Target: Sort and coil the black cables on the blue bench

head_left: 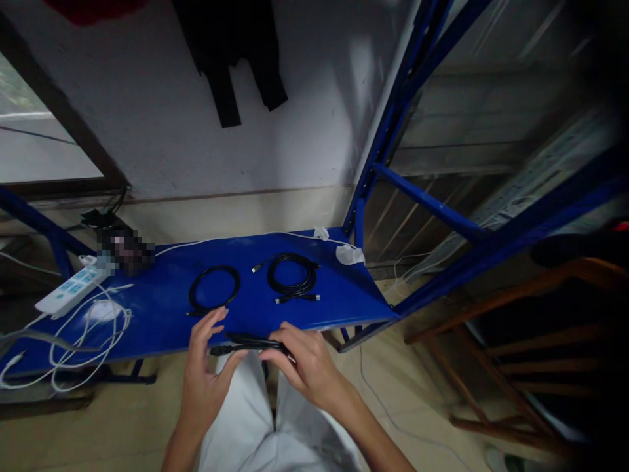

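Right hand (307,360) clamps 1 folded black cable bundle (250,342), thumb and fingers pinched on its right end. Bundle hangs over the near edge of the blue shelf (344,295), in front of the knees. Left hand (201,377): fingers spread, thumb apart, around the bundle's left end; can't tell if the thumb touches.

Edges: wall along the far side, blue frame (427,200) at right, wooden chair (584,267) beyond it. Blue surface shows between loop and coil, and from coil to right edge.

Count: 2 black cables on shelf: 1 thin loop (215,267) left, just beyond left fingertips; 1 thicker coil (292,291) right, 3 plug ends out. 1 white power strip (73,288) far left, tangled white cables (128,316) beside it. 2 crumpled white scraps (350,254) far right.

Strip markings too small to read.
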`<state>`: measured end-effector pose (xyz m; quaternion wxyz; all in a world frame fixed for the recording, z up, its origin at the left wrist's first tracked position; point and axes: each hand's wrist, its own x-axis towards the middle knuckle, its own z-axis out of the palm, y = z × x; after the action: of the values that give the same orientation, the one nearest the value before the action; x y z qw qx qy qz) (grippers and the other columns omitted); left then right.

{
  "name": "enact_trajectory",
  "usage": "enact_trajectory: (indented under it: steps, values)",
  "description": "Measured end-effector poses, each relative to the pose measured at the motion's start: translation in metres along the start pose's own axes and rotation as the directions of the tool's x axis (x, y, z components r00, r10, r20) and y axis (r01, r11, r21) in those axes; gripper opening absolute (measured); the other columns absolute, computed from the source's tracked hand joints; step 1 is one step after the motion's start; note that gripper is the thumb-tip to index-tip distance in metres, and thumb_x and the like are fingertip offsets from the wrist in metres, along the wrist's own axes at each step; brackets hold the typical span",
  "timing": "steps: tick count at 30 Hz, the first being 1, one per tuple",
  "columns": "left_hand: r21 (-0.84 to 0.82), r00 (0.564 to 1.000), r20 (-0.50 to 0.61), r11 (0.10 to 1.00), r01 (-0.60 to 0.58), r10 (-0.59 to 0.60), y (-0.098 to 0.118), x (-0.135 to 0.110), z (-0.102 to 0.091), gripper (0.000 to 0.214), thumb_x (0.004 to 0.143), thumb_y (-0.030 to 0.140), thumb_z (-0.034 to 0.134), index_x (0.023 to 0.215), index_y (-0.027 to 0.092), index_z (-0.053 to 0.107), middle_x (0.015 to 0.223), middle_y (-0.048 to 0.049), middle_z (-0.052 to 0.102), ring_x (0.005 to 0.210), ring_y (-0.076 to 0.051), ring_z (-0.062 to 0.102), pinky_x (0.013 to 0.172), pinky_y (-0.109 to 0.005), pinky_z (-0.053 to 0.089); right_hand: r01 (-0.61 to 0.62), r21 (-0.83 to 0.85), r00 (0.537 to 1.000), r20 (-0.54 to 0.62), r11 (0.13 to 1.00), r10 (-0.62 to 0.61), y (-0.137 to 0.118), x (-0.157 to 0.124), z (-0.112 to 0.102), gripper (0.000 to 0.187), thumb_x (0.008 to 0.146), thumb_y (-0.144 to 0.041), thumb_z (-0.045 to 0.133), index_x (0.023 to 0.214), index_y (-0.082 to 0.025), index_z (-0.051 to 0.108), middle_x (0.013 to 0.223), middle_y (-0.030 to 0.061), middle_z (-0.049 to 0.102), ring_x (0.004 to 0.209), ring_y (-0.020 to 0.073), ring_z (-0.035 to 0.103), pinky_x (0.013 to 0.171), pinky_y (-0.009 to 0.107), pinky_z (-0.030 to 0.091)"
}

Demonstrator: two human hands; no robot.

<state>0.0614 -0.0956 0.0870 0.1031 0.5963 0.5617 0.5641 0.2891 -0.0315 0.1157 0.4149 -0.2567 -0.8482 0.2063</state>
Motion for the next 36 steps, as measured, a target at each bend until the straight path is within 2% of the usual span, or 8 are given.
enact_trajectory:
  steps: [5, 9, 11, 13, 18, 23, 32, 36]
  values:
    - [-0.217, 0.957, 0.001, 0.934, 0.285, -0.291, -0.003, 0.002, 0.004, 0.087, 0.089, 0.035, 0.091, 0.165, 0.033, 0.049, 0.169, -0.0155, 0.052, 0.154, -0.035, 0.055, 0.12, -0.048, 0.056, 0.136, -0.159, 0.985, -0.089, 0.978, -0.151, 0.005, 0.0, 0.001, 0.021, 0.109, -0.04, 0.071, 0.117, -0.02, 0.068, 0.089, 0.0034, 0.076, 0.072, 0.0174, 0.067, 0.066, 0.034, 0.044]
    - [-0.583, 0.753, 0.258, 0.524, 0.622, -0.606, 0.007, -0.007, 0.01, 0.073, 0.094, 0.046, 0.086, 0.158, 0.026, 0.057, 0.149, -0.0203, 0.07, 0.137, -0.037, 0.071, 0.108, -0.051, 0.063, 0.256, -0.299, 0.954, -0.075, 0.919, -0.29, 0.011, -0.001, 0.004, 0.025, 0.108, -0.032, 0.074, 0.129, -0.02, 0.068, 0.082, 0.002, 0.076, 0.07, 0.0173, 0.063, 0.062, 0.036, 0.037]
    - [-0.702, 0.679, 0.304, 0.325, 0.634, -0.668, 0.014, -0.011, 0.014, 0.059, 0.097, 0.05, 0.082, 0.146, 0.021, 0.067, 0.134, -0.0206, 0.077, 0.125, -0.036, 0.076, 0.101, -0.053, 0.066, 0.301, -0.308, 0.941, -0.056, 0.903, -0.333, 0.013, -0.001, 0.009, 0.029, 0.108, -0.027, 0.073, 0.135, -0.018, 0.066, 0.083, 0.0021, 0.076, 0.071, 0.0171, 0.062, 0.062, 0.037, 0.036]
    - [-0.779, 0.656, 0.249, 0.255, 0.573, -0.712, 0.017, -0.012, 0.015, 0.049, 0.097, 0.05, 0.082, 0.135, 0.02, 0.074, 0.121, -0.0164, 0.08, 0.112, -0.03, 0.079, 0.096, -0.047, 0.067, 0.339, -0.277, 0.933, -0.019, 0.899, -0.358, 0.013, -0.002, 0.017, 0.033, 0.11, -0.024, 0.07, 0.141, -0.016, 0.063, 0.088, 0.0032, 0.077, 0.075, 0.0178, 0.062, 0.067, 0.037, 0.04]
    - [-0.817, 0.685, 0.123, 0.318, 0.481, -0.718, 0.008, -0.002, 0.007, 0.028, 0.091, 0.035, 0.091, 0.111, 0.02, 0.077, 0.094, -0.0025, 0.069, 0.086, -0.014, 0.068, 0.083, -0.03, 0.065, 0.362, -0.225, 0.931, 0.127, 0.905, -0.341, 0.009, -0.003, 0.042, 0.036, 0.114, -0.014, 0.051, 0.15, -0.015, 0.057, 0.101, 0.007, 0.077, 0.086, 0.0204, 0.062, 0.081, 0.039, 0.05]
    - [-0.803, 0.707, 0.199, 0.301, 0.515, -0.679, -0.018, 0.014, -0.004, 0.035, 0.086, 0.032, 0.095, 0.112, 0.019, 0.076, 0.089, -0.0006, 0.066, 0.079, -0.012, 0.065, 0.079, -0.029, 0.063, 0.317, -0.236, 0.944, 0.17, 0.919, -0.282, 0.017, -0.002, 0.061, 0.044, 0.115, -0.014, 0.049, 0.159, -0.017, 0.051, 0.109, 0.0086, 0.077, 0.092, 0.0207, 0.061, 0.086, 0.039, 0.051]
    - [-0.592, 0.713, 0.342, 0.449, 0.669, -0.612, -0.082, 0.074, -0.036, 0.077, 0.096, 0.066, 0.079, 0.156, 0.019, 0.061, 0.148, -0.019, 0.072, 0.118, -0.031, 0.079, 0.09, -0.036, 0.067, 0.358, -0.295, 0.933, 0.151, 0.886, -0.326, 0.028, 0.022, 0.085, 0.04, 0.115, -0.012, 0.05, 0.155, -0.017, 0.054, 0.115, 0.0087, 0.077, 0.094, 0.0188, 0.06, 0.09, 0.038, 0.05]
    - [-0.434, 0.701, 0.48, 0.552, 0.712, -0.526, -0.095, 0.114, -0.057, 0.076, 0.099, 0.066, 0.075, 0.158, 0.02, 0.061, 0.15, -0.0194, 0.071, 0.129, -0.033, 0.076, 0.097, -0.035, 0.066, 0.367, -0.311, 0.93, 0.147, 0.877, -0.337, 0.019, 0.036, 0.093, 0.038, 0.113, -0.012, 0.055, 0.151, -0.015, 0.057, 0.115, 0.0072, 0.078, 0.091, 0.0186, 0.058, 0.091, 0.037, 0.05]
